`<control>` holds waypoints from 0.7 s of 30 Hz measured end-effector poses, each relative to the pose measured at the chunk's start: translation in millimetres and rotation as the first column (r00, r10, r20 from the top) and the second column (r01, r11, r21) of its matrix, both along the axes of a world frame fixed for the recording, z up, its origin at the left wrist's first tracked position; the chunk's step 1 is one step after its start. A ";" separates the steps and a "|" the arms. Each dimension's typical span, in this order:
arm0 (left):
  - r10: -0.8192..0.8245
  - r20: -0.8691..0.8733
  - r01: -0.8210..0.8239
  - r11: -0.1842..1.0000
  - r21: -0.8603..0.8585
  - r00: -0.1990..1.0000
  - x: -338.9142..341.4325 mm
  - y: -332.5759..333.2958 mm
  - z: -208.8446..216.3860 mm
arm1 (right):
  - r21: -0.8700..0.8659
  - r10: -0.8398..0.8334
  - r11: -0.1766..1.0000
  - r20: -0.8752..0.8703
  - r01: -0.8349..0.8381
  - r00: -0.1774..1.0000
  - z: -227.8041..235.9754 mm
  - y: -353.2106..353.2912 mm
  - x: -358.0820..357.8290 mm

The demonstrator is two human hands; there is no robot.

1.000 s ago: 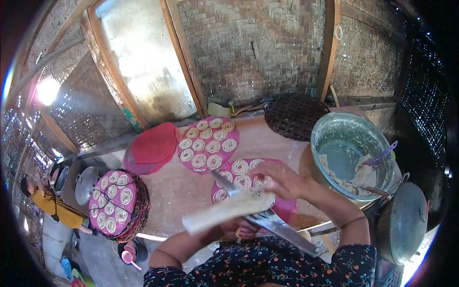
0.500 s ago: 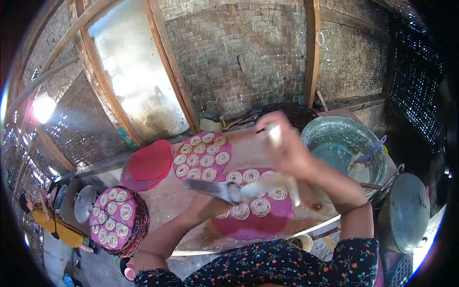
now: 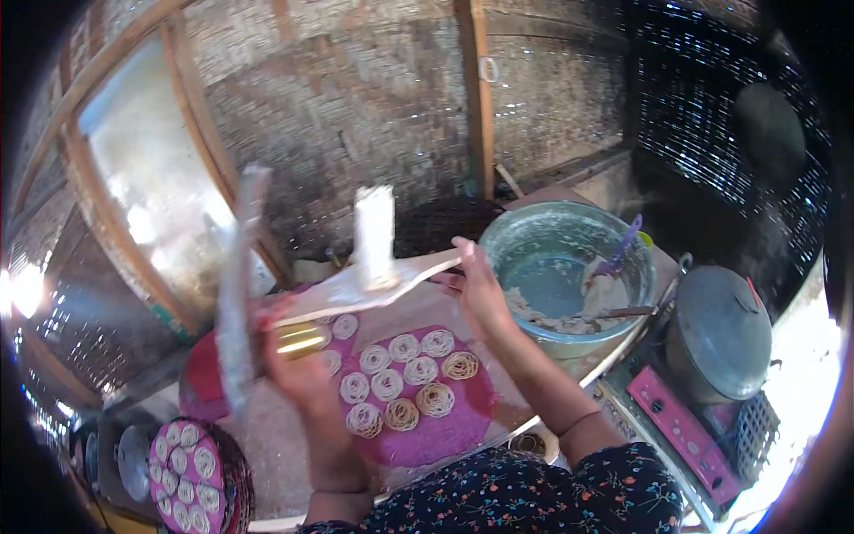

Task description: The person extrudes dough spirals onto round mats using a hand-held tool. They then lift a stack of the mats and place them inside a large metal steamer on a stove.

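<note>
Both my hands are raised over the table. My right hand pinches the right end of a wooden crossbar, from which a white, dough-coated block stands upright. Blurred by motion, my left hand is closed at the bar's other end, around a hand press part with a brass-coloured cylinder and a long grey arm. Whether its fingers also grip the bar, I cannot tell. Below lie round noodle nests, pale and a few browner, on a magenta round sheet.
To the right stands a large basin with dough and a purple spoon. Beyond it sit a lidded metal pot and a pink-fronted stove. Stacked trays of nests are at the lower left, near a red sheet.
My view has turned right. The press part has swung from lying sideways to upright in my left hand. My right hand has come lower and now holds the crossbar's end.
</note>
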State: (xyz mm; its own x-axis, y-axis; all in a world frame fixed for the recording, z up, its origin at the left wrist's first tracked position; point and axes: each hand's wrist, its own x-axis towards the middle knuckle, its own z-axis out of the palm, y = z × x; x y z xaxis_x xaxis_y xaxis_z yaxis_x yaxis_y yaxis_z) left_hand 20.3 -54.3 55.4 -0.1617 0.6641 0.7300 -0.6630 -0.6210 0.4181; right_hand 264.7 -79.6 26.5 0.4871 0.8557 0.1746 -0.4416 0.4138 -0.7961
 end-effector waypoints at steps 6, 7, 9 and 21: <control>0.072 -0.255 -0.127 0.970 -0.206 0.964 -106.8 -11.2 12.0 | -0.150 0.693 0.484 0.668 0.862 -0.273 -14.8 -110.3 184.1; 0.154 -0.288 -0.249 0.911 -0.329 0.945 -138.5 0.0 -14.9 | -0.257 0.823 0.402 0.522 0.879 -0.224 -23.2 -129.0 211.6; 0.322 -0.403 -0.463 0.825 -0.324 0.857 -147.9 6.6 -40.4 | -0.357 0.926 0.296 0.334 0.886 -0.175 -43.1 -136.9 231.9; 0.484 -0.743 -0.797 0.593 -0.110 0.462 -176.2 51.6 -138.1 | -0.069 0.872 0.463 0.211 0.884 -0.441 35.8 -112.6 248.5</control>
